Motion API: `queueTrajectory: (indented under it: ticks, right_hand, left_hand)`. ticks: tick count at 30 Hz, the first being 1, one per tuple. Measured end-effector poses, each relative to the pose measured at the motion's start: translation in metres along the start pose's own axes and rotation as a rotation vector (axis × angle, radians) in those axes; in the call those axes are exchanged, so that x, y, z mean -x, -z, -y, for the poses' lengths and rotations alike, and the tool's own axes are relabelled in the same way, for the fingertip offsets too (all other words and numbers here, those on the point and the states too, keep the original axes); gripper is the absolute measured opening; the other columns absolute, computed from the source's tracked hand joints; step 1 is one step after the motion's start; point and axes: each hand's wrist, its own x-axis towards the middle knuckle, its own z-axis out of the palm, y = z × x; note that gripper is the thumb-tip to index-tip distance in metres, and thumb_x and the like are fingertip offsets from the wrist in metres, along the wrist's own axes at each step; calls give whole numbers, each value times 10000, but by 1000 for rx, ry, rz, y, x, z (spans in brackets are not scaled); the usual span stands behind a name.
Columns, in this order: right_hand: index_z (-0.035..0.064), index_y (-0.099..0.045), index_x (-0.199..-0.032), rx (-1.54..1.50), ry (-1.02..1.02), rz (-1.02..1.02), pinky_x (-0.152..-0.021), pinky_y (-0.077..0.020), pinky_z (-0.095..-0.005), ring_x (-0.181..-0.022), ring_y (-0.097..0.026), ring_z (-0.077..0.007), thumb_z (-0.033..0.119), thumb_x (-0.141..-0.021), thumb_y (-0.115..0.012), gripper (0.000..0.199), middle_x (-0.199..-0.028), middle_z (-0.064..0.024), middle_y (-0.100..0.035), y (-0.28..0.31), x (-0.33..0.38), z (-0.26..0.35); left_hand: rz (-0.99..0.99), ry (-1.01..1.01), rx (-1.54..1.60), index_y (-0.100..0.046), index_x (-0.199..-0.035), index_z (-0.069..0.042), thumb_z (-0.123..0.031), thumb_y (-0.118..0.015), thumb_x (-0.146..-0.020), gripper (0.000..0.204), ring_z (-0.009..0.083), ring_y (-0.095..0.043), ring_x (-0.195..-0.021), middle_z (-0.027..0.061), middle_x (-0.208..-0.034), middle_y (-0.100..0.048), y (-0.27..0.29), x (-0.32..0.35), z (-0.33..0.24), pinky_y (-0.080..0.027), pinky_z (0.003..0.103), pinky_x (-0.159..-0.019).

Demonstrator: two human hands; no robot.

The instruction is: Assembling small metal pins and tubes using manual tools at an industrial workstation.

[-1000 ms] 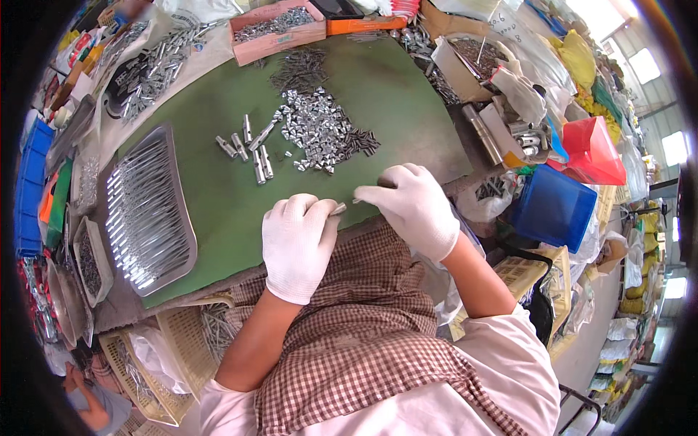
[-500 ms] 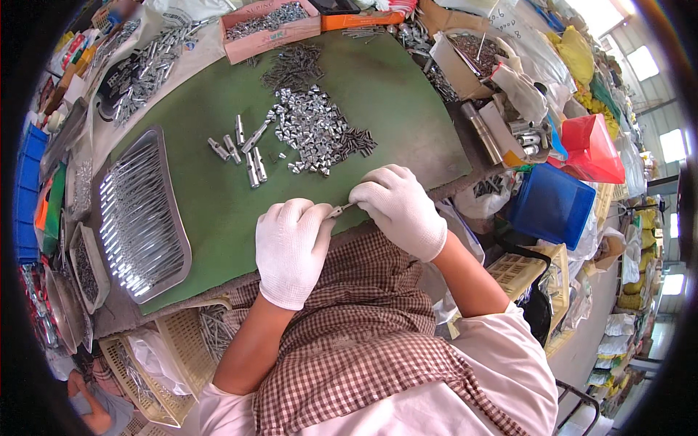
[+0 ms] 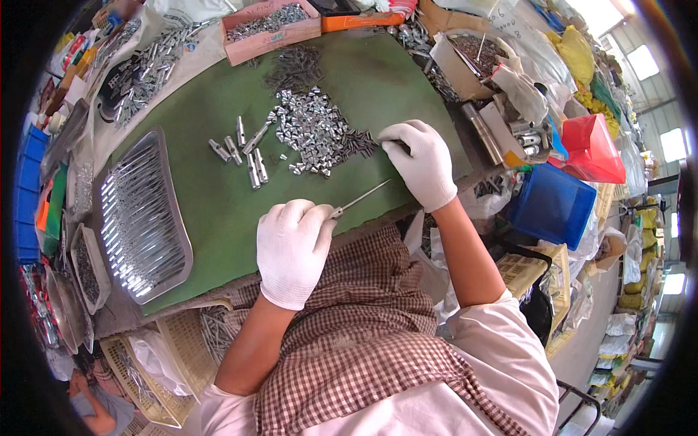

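Green felt-covered worktable (image 3: 218, 211): white-gloved left hand (image 3: 291, 251) pinching thin silver metal pin (image 3: 361, 198); white-gloved right hand (image 3: 422, 161) fingertips pressed into heap of small silver metal sleeves (image 3: 316, 131). Risk: pin slipping, sleeves scattering.

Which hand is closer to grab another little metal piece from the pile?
The right hand. Its fingertips already touch the edge of the pile of small metal pieces, while the left hand sits nearer the body, holding a thin metal rod.

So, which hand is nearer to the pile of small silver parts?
Right. The right hand touches the pile of small silver parts at its edge; the left hand holds a thin rod below it.
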Motion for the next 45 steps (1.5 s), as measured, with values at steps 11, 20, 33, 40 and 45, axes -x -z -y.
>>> queueTrajectory:
  ticks: [11,20,33,40,45]
  right_hand:
    - [-11,-639,-1018,328,21,49,-870,-466,-526,-1010,-585,-474,19,-801,-690,225,-1034,-260,-635,-6,6,-1]
    - [46,-723,-1024,70,423,234,-912,-508,-465,-955,-656,-354,56,-905,-657,136,-993,-139,-713,18,25,65]
    - [19,-664,-1037,-15,460,362,-940,-481,-492,-964,-634,-386,20,-873,-646,165,-1013,-173,-692,7,33,73]
    - [27,-651,-1024,69,429,390,-948,-481,-488,-978,-633,-386,35,-856,-643,168,-991,-184,-676,12,37,78]
    - [36,-649,-1039,27,415,364,-941,-485,-487,-975,-625,-388,29,-828,-652,211,-1008,-171,-677,7,33,87]
  left_hand:
    - [-33,-72,14,-668,-813,-113,-203,-638,-886,120,278,-636,-792,72,-837,-610,7,13,-3,-505,432,-696]
    - [-53,13,-33,-638,-850,-112,-215,-689,-830,116,249,-576,-931,56,-944,-562,-21,27,1,-474,389,-792]
    - [-45,41,-73,-725,-848,-167,-331,-741,-768,182,296,-682,-891,71,-874,-687,-3,17,-3,-529,432,-750]
    - [-18,-3,5,-638,-879,-103,-193,-677,-845,103,244,-580,-946,51,-954,-564,-20,25,1,-475,393,-792]
    - [-70,3,52,-635,-912,-116,-197,-658,-888,88,262,-594,-926,60,-945,-567,-15,26,5,-474,410,-783]
